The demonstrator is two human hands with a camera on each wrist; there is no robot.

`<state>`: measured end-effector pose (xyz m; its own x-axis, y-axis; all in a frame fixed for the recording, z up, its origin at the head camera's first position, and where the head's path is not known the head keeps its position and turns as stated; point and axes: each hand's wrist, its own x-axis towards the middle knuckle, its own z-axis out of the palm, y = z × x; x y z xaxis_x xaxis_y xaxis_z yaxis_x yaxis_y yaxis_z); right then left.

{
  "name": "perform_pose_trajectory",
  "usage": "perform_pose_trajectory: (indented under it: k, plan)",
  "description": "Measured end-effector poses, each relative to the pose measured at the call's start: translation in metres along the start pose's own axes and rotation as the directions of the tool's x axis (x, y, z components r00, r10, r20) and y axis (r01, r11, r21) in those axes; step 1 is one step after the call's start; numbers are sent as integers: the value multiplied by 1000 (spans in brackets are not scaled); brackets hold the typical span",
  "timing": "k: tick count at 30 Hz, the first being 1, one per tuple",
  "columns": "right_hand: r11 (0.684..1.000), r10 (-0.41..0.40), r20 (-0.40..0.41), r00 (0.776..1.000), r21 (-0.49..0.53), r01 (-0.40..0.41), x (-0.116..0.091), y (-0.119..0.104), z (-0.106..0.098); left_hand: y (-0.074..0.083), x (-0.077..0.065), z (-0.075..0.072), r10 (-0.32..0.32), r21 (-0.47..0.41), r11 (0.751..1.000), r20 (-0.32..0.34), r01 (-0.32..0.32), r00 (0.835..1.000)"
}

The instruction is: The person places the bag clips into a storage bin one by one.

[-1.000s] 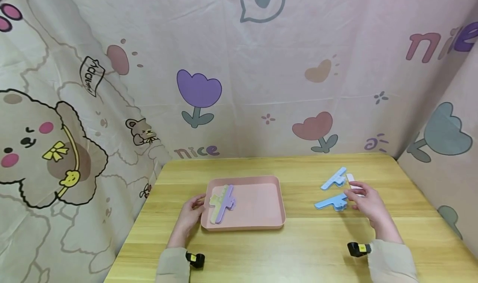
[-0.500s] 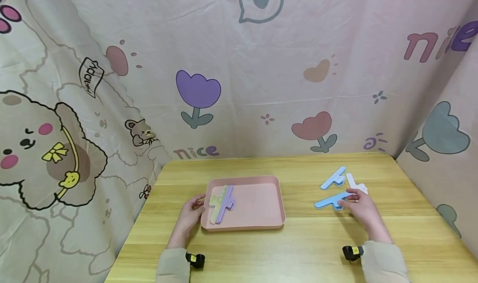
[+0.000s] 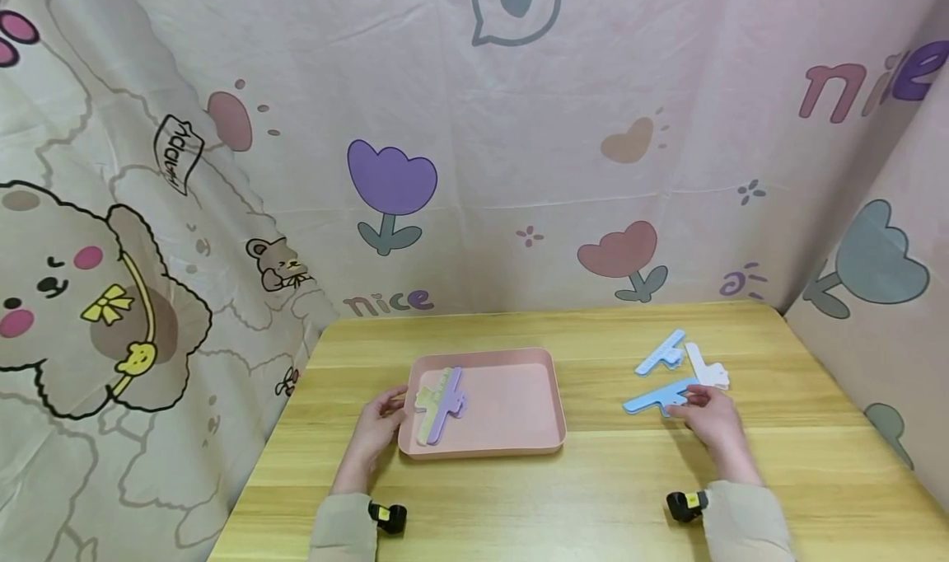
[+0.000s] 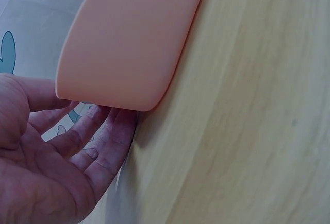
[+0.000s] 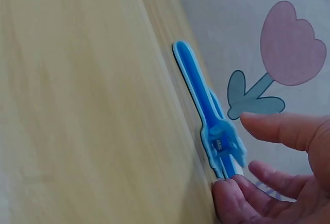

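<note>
On table | right hand [image 3: 710, 418] open, fingertips at blue clip [image 3: 656, 398] | left hand [image 3: 376, 427] open against tray [image 3: 519, 447]

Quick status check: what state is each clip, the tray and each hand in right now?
Pink tray: flat on the table, holding two clips.
Yellow clip: in tray, under the purple one.
Purple clip: in tray, on top.
Near blue clip: flat on table, right hand's fingertips at its end.
Far blue clip: flat, untouched.
White clip: flat, untouched.
Left hand: open against the tray's left edge.
Right hand: open, not gripping.

clips [image 3: 656, 397]: 5 (2 in tray) | tray [image 3: 519, 447]: 1 | table [image 3: 593, 496]: 1
</note>
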<state>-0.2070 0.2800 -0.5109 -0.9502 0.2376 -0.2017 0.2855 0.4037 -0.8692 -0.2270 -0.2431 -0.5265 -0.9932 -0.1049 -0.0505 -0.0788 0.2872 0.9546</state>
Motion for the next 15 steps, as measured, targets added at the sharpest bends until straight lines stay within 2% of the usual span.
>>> perform_pose_trajectory:
  k: [4, 15]
  plan:
    - [1000, 20, -34, 999, -16, -20, 0, 0, 4, 1, 0, 0, -9, -6, 1000, 6, 9, 1000]
    - [996, -11, -118, 993, -91, 1, 2, -5, 14, 1, -1, 0, -10, -12, 1000, 5, 10, 1000]
